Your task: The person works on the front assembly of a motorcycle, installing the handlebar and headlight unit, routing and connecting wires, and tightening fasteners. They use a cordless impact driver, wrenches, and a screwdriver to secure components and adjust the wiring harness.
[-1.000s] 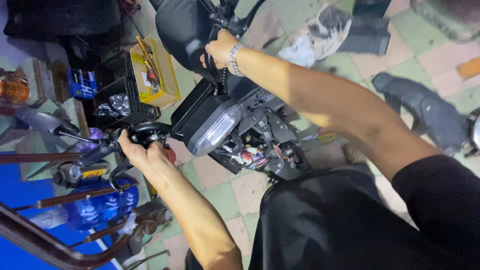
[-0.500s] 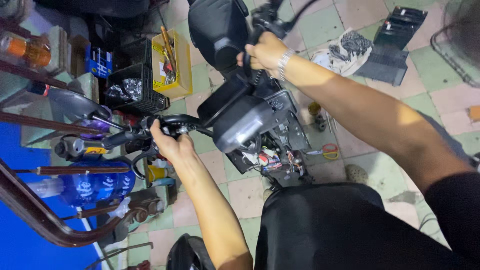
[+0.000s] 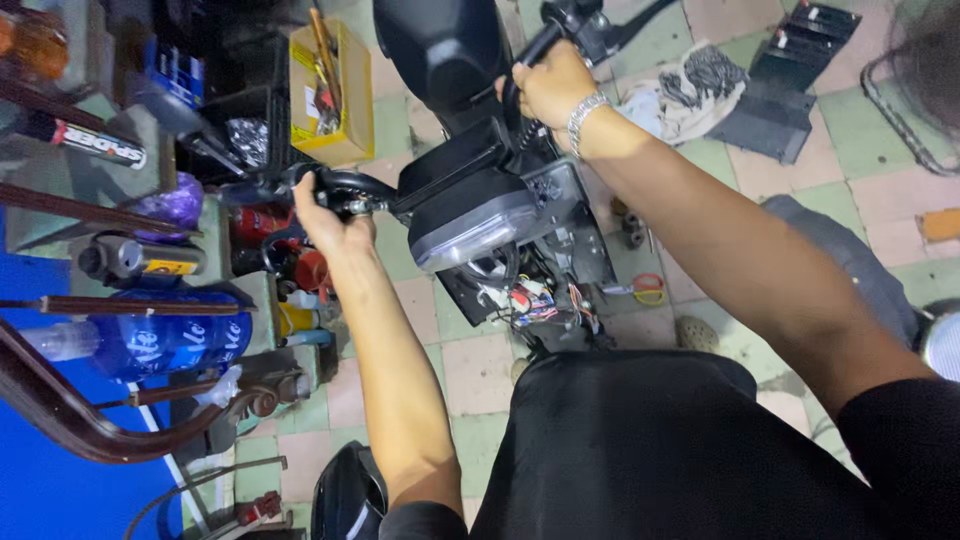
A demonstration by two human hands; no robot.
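Observation:
I sit over a stripped motorbike whose instrument cluster (image 3: 470, 215) lies between my arms, with loose coloured wires (image 3: 530, 300) showing below it. My left hand (image 3: 325, 215) is closed around the left handlebar grip (image 3: 350, 190). My right hand (image 3: 550, 85), with a metal bracelet on its wrist, grips the right handlebar (image 3: 545, 45) near its lever. The black seat (image 3: 640, 440) fills the lower middle of the view.
A yellow box of tools (image 3: 335, 95) stands on the tiled floor ahead. Bottles, cans and a blue jug (image 3: 170, 340) crowd shelves at left behind a metal rail. Black plastic panels (image 3: 780, 80) and a rag lie at upper right. A fan guard (image 3: 920, 90) is at the far right.
Both hands have stayed on the handlebar grips. The view has shifted, so the bike's front now sits higher and more to the right in the frame.

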